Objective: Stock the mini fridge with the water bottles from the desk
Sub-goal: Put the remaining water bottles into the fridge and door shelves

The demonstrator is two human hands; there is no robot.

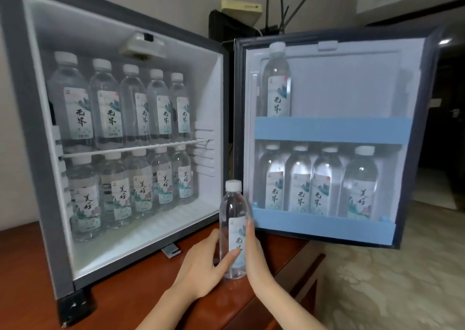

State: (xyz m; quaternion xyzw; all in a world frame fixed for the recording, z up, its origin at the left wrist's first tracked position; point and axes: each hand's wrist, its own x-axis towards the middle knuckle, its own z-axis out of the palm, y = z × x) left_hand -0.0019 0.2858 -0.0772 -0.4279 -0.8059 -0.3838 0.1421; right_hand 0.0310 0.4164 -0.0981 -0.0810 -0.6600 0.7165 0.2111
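A clear water bottle (232, 219) with a white cap stands upright on the wooden desk (141, 294), in front of the open mini fridge (32, 153). My left hand (201, 266) grips its lower part, thumb across the label. My right hand (255, 251) lies flat against its right side, fingers straight. Several bottles fill the fridge's upper wire shelf (136, 147) and its floor. In the open door (415, 133), one bottle (276, 83) stands at the left of the upper rack and several fill the lower rack (322, 226).
The fridge door swings out to the right, past the desk's edge, over patterned carpet (390, 279). Most of the upper door rack (352, 125) holds nothing. A yellowish box (241, 8) and a black device sit behind the fridge.
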